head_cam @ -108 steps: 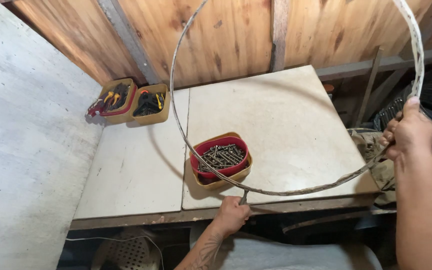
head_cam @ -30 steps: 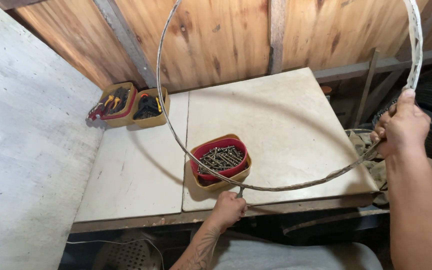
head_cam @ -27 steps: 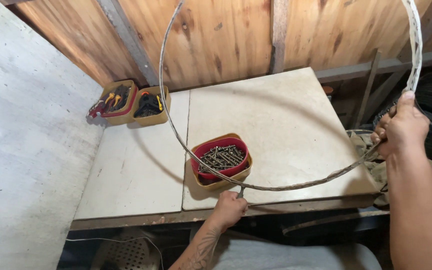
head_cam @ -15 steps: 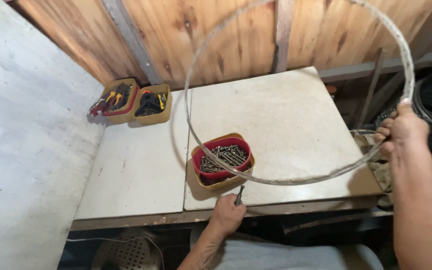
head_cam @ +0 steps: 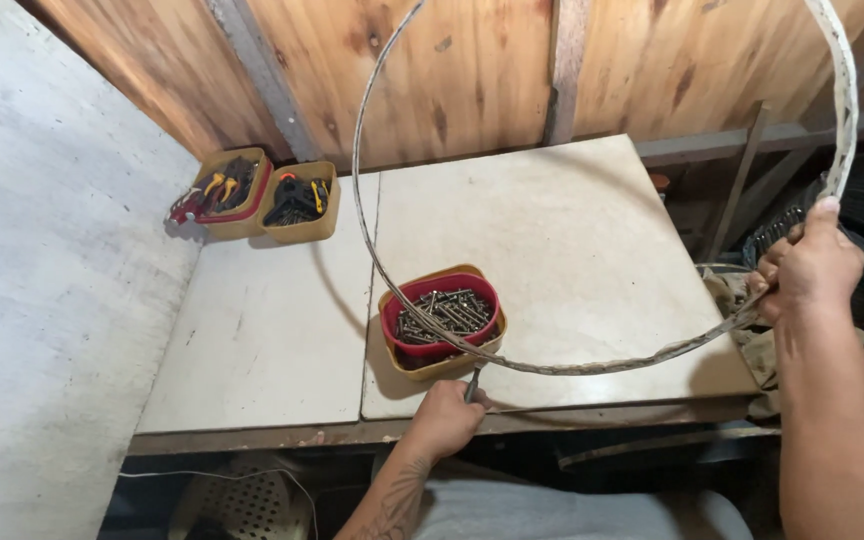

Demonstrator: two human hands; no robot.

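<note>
Hoop [head_cam: 592, 366] arcs above bench [head_cam: 572, 230], right hand [head_cam: 810, 268] clenched on its rim, left hand [head_cam: 444, 416] seemingly closed on it near screw tub [head_cam: 442, 320]; a slip could spring it into the tub.

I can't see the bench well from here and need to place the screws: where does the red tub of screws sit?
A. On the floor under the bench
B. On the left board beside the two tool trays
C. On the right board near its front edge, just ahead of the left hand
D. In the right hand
C: the red tub of screws sits on the right board near its front edge, just beyond the left hand.
</note>
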